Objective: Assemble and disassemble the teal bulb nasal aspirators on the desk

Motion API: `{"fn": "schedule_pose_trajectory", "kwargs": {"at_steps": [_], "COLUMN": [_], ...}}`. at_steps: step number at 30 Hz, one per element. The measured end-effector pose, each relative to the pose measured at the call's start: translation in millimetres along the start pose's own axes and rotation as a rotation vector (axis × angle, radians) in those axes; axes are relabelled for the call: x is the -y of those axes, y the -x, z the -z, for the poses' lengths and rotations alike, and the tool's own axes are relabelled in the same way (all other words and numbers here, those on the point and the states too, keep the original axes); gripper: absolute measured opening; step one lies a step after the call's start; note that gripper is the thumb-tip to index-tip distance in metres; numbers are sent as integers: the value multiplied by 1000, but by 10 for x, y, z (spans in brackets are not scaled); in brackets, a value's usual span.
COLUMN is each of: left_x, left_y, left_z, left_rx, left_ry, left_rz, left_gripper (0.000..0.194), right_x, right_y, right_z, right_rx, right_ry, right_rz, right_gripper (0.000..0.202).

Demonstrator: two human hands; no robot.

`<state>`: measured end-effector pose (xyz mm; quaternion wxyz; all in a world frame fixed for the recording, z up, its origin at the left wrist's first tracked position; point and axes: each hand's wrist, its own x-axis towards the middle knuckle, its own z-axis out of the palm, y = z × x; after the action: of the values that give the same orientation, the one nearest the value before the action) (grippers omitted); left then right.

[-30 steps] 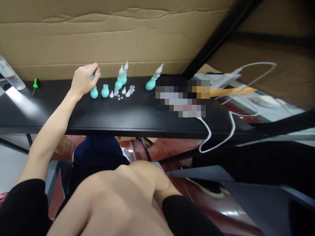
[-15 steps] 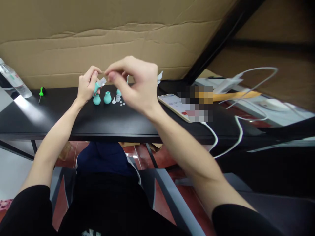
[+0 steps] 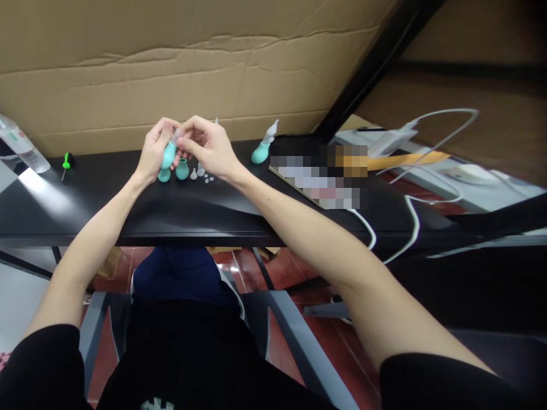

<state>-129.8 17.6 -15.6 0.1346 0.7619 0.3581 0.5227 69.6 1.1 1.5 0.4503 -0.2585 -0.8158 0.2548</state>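
Observation:
My left hand (image 3: 151,149) is closed around a teal nasal aspirator bulb (image 3: 169,155), held tilted above the table. A clear plastic piece (image 3: 175,135) sits at the bulb's upper end. Thumb and fingers of my right hand (image 3: 209,145) pinch at that clear piece, partly covering it. Just below my hands stand two more teal bulbs, one open-necked (image 3: 182,169) and one partly hidden (image 3: 163,175). Beside them are a small white nozzle tip (image 3: 194,174), a clear collar (image 3: 200,170) partly behind my right hand, and several small white discs (image 3: 207,179).
An assembled teal aspirator (image 3: 260,152) lies right of my hands, near a phone (image 3: 299,185) with a white cable (image 3: 367,228). At left are a green-handled screwdriver (image 3: 66,162) and a water bottle (image 3: 25,145). Cardboard (image 3: 192,74) walls the table's back edge.
My right hand has moved left and down to meet the bulb in my left hand, its fingers now at the clear piece. The assembled aspirator at right has come into full view.

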Motion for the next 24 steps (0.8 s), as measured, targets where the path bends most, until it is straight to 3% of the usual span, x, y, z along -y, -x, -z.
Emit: {"fn": "schedule_pose_trajectory", "kwargs": {"at_steps": [5,13,24], "left_x": [-32,-77,-222], "left_y": [16,-2,9], "left_z": [34,39,-29], "left_rx": [66,117,155], "left_ry": [1,43,132], "left_rz": [14,86,147], "left_gripper": [87,84,77], "right_x": [6,8,-32], "right_y": [-20,-2,-23], "right_z": [77,72,100], "right_rx": [37,30,35], "right_ry": [79,95,111], "right_rz": [-21,-16,-23], "right_gripper": [79,68,79]}}
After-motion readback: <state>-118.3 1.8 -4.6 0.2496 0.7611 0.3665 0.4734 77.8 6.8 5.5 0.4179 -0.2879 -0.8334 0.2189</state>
